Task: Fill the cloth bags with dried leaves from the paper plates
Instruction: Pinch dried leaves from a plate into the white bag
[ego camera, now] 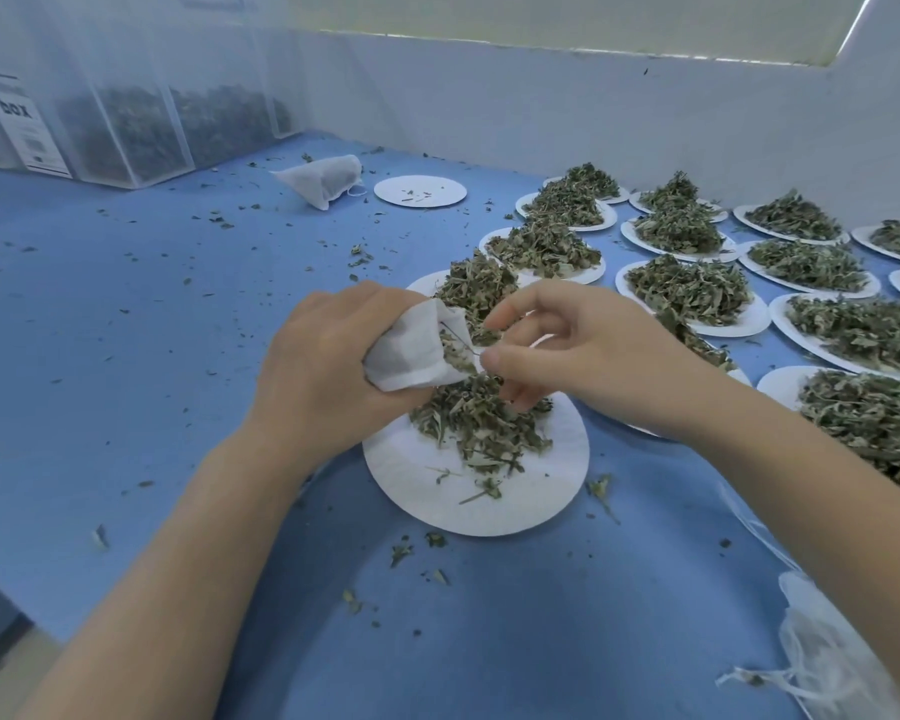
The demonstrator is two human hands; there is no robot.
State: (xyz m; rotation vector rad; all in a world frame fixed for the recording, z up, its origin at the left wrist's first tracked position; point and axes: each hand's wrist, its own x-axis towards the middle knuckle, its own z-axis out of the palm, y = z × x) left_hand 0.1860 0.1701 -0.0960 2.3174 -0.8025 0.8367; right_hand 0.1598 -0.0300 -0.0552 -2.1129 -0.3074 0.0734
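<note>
My left hand (328,356) grips a small white cloth bag (411,350) with its mouth turned to the right, just above a paper plate (417,491). A pile of dried leaves (479,418) lies on that plate. My right hand (557,345) is at the bag's mouth, thumb and fingers curled and pinching dried leaves there. Some leaves show inside the bag's opening. A filled cloth bag (323,179) lies at the back of the blue table.
Several paper plates heaped with dried leaves (692,288) cover the right side of the table. An almost bare plate (420,190) sits at the back. Clear boxes of leaves (126,132) stand at the far left. Limp cloth bags (822,662) lie at the lower right. Leaf crumbs litter the blue surface.
</note>
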